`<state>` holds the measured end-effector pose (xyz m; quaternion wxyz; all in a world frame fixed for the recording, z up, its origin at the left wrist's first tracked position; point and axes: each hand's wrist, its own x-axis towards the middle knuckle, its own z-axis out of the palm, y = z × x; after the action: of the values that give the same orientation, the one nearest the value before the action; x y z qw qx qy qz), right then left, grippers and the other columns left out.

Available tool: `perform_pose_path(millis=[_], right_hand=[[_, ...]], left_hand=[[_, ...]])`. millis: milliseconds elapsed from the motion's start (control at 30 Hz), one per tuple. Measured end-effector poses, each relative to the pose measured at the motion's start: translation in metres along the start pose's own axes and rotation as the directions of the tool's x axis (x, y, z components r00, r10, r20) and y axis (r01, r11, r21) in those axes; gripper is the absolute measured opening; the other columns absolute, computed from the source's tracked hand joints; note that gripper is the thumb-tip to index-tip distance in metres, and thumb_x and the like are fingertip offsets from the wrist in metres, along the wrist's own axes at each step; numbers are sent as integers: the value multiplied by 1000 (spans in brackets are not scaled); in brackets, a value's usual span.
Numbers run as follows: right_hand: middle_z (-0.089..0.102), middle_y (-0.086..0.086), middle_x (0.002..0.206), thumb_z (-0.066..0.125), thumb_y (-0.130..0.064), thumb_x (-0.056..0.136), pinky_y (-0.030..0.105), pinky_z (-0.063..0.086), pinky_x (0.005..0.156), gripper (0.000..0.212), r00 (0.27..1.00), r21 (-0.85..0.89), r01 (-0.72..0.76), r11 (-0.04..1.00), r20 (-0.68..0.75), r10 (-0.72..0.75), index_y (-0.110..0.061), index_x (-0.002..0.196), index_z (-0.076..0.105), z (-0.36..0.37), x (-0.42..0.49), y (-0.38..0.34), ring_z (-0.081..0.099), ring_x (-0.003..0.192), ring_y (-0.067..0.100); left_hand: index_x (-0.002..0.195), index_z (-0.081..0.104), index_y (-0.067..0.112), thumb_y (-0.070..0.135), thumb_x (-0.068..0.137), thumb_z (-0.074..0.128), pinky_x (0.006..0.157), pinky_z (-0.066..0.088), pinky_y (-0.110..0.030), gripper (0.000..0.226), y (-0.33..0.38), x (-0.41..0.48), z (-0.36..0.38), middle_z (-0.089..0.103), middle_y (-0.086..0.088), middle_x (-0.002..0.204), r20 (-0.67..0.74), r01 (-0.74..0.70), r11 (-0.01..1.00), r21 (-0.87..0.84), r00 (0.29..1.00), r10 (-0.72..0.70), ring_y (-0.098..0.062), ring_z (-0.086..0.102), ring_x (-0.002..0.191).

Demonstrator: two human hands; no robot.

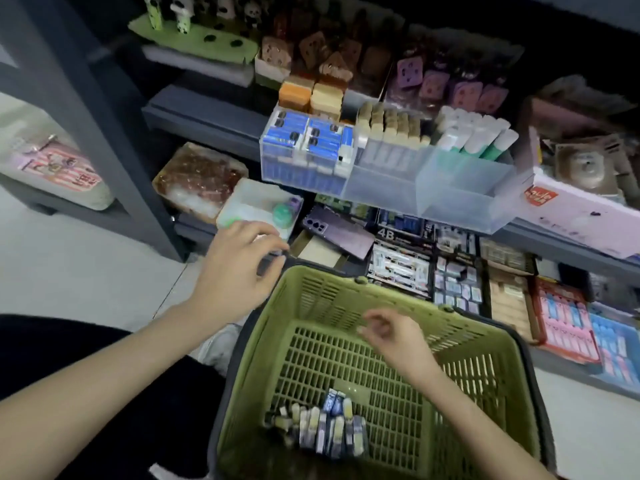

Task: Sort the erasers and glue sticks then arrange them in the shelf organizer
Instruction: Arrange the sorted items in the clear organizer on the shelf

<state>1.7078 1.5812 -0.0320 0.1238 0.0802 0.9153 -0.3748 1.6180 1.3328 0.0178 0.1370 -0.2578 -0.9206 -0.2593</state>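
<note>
At centre left of the frame my left hand (239, 268) sits at the far corner of the green basket (485, 393), its fingers curled down over the dark handle (273, 259); I cannot tell whether they actually clamp it.

Low in the frame, on the basket floor, the loose erasers (322, 427) lie flat and side by side in a rough row. Their long axes run from the bottom edge of the frame toward the top, with a couple of blue ones poking out above the row.

Just right of centre my right hand (391, 336) hovers over the basket, well above them. Its fingers are loosely curled and I see nothing in them.

Upper centre, the clear shelf organizer (381, 192) already holds blue erasers (304, 143) standing on end in its left bin, beige-topped pieces (391, 129) in the middle, and glue sticks (478, 136) on the right, caps up and leaning back.

I judge the sorting mostly done (the basket is nearly bare). The next move calls for reaching down, pinching a few erasers across their short sides and turning them upright for the left bin.
</note>
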Motion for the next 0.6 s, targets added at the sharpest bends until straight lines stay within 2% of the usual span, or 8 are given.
perform_pose_path(millis=[67,133,233,333,400,467,533,600], right_hand=[[61,-5,113,66,-28,86,27,51,92,43,945,-122,-146,982,277,175,-19,126,53,40,-8,51,59,102,9],[51,0,136,66,-35,85,30,47,99,59,869,-188,-218,958,409,278,-21,137,43,72,-14,87,53,118,14],[31,3,152,66,-59,78,33,37,107,86,779,-261,-305,916,485,398,-25,146,26,109,-27,117,40,133,23],[13,8,156,68,-72,64,33,34,106,108,754,-264,-389,883,459,469,-37,148,9,137,-40,130,36,135,31],[11,12,156,70,-72,62,33,35,105,110,751,-248,-403,881,462,473,-39,147,8,146,-40,134,38,133,34],[19,12,153,74,-64,64,32,41,98,104,752,-203,-418,885,469,463,-36,146,16,148,-36,137,41,130,34],[25,9,148,79,-52,67,30,56,78,94,754,-107,-460,881,478,452,-33,143,27,145,-35,142,51,118,31],[30,6,145,82,-40,68,29,59,61,85,749,10,-510,860,498,437,-28,138,36,141,-39,149,58,106,27]], left_hand=[[96,73,7,28,85,50,82,48,-45,33,-2,-31,22,66,-15,105,138,-3,999,52,990,-5,-37,62,96],[106,71,6,33,86,45,89,47,-50,41,-4,-58,39,62,-21,115,235,26,997,68,971,-41,-41,59,106],[117,65,7,36,89,43,96,41,-50,46,-3,-90,59,54,-25,127,300,86,994,69,948,-103,-43,52,116],[124,61,9,35,91,46,101,36,-47,45,1,-106,68,42,-24,140,312,137,990,43,939,-144,-41,44,125],[125,60,8,27,91,56,103,34,-48,39,1,-108,71,39,-24,142,286,153,988,36,945,-157,-41,41,128],[125,60,8,20,89,63,104,33,-47,38,-1,-109,74,38,-22,144,269,166,985,38,948,-170,-40,41,128],[125,60,8,18,88,64,105,30,-44,39,-1,-108,76,37,-21,145,267,173,984,39,947,-177,-39,40,129],[124,60,9,17,87,65,106,29,-42,38,-2,-108,77,37,-20,145,262,176,984,34,948,-179,-38,39,130]])
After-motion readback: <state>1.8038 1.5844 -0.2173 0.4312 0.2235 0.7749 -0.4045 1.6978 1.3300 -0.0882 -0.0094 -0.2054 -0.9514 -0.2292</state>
